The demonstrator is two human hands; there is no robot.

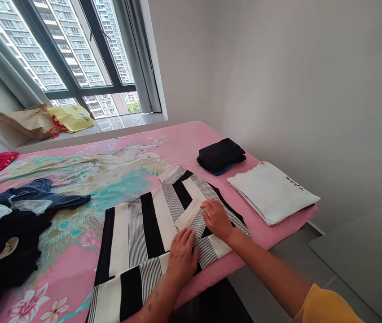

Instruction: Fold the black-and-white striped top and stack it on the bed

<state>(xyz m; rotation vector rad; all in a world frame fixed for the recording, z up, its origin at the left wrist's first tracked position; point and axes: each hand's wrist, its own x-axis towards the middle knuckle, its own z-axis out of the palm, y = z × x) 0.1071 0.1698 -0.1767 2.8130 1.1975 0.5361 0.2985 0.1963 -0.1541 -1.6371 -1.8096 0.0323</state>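
Striped garment (152,220) lies flat at near edge of pink bed (184,134), near side folded over in a strip. Left hand (182,255) palm down on that strip, fingers extended and close together, not gripping. Right hand (217,220) on the cream-ended flap (189,215), fingers bent; can't tell if it's pinching fabric. Black folded clothing (222,154) and white folded cloth (273,190) sit beyond, to the right. Denim (42,195) lies crumpled at left.

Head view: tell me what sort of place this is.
Probably a bedroom in a home: a pink floral sheet covers what looks like a bed, a striped garment lies spread on it, and a curtained window faces tall buildings.
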